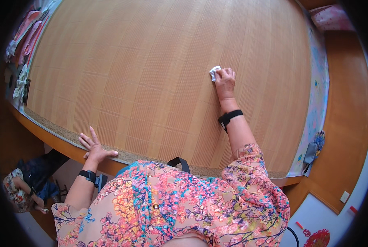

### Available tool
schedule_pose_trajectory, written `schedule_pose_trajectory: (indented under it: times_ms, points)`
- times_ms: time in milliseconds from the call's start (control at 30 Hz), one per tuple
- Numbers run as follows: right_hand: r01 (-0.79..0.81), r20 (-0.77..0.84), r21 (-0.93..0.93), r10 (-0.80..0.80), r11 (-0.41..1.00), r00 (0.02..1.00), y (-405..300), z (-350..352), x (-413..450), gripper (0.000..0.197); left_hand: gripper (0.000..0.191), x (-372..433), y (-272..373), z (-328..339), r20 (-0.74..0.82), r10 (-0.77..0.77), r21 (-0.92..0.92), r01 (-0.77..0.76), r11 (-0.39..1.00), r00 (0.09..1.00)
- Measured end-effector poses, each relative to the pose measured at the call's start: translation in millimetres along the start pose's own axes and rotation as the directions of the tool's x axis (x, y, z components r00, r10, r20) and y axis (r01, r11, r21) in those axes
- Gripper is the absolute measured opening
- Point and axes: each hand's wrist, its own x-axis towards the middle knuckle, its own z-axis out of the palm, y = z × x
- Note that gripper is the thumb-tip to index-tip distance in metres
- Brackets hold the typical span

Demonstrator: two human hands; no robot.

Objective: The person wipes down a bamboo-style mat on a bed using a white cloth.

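Note:
A woven bamboo sleeping mat (159, 77) with a patterned fabric border covers the bed before me. My right hand (225, 80) grips a crumpled white cloth (214, 73) against the mat, right of its middle. That arm reaches forward and wears a black wrist strap. Near the front left, my left hand (95, 148) rests with fingers spread on the mat's border (123, 156) and holds nothing. A black strap with a small device circles that wrist too.
A wooden bed edge (60, 147) runs along the front. Folded clothes (29, 40) pile up at the far left, near a dark object (26, 91). A grey and blue item (312, 152) lies at the right edge by a wooden panel (344, 92). Another person (24, 188) is at lower left.

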Motion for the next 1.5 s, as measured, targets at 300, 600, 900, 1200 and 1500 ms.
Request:
schedule_pose_trajectory:
  times_ms: [300, 600, 900, 1200, 1500]
  points:
    - [-0.15, 0.0, -0.236, 0.155, 0.96, 0.988, 47.1, 32.4, 115.3, 0.008, 0.145, -1.4, -8.9, 1.6, 0.001, 0.001, -0.009, -0.001, 1.0, 1.0]
    - [-0.126, 0.111, -0.231, 0.155, 0.965, 0.982, 36.3, 20.5, 65.1, 0.007, 0.144, -8.3, -8.5, -0.6, 0.039, -0.015, 0.042, 0.013, 0.999, 0.999]
    - [0.046, 0.209, -0.162, -0.011, 0.986, 0.978, -36.3, -25.0, -92.1, 0.007, 0.141, 34.2, 8.7, -3.7, 0.033, 0.011, 0.05, -0.013, 0.999, 0.999]
    - [0.135, 0.287, -0.097, -0.102, 0.986, 0.952, -102.4, -76.1, -228.8, 0.029, 0.138, 51.5, 29.5, -7.1, 0.004, 0.079, -0.014, -0.079, 0.997, 0.997]
    - [0.178, 0.272, -0.009, -0.169, 0.984, 0.947, -63.8, -51.0, -166.8, 0.032, 0.138, 37.9, 33.3, -8.1, 0.015, 0.048, -0.018, -0.047, 0.999, 0.999]
